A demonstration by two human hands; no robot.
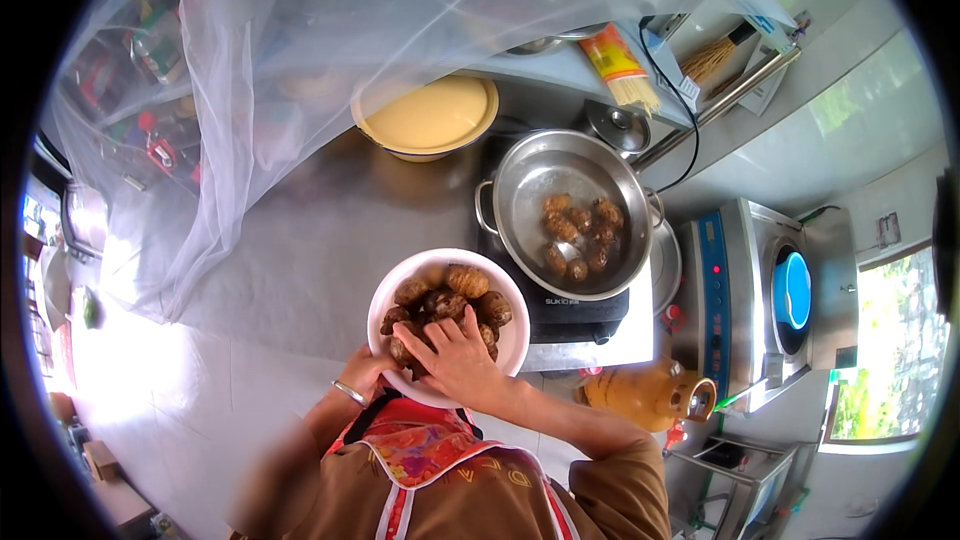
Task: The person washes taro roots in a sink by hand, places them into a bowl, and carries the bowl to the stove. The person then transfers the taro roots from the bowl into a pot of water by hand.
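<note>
My left hand [365, 373] grips the rim of a white bowl [513, 349] at its lower left. A metal bangle is on that wrist. Brown, ringed taro corms [466, 281] fill much of the bowl. Over them lies my right hand [459, 360], its fingers apart and touching the corms; whether it grasps one is hidden. Beyond the bowl, to the right, a two-handled stainless-steel pot [525, 178] stands on a black cooktop [574, 319]. Several more taro corms [561, 226] lie in water at its bottom.
A cream enamel basin [424, 116] sits on the steel counter [315, 240] behind the bowl. Translucent sheeting [217, 90] hangs at the left. A lidded pot [619, 127] and a noodle packet [615, 64] are at the back. An orange gas cylinder [637, 394] stands below the counter's right end.
</note>
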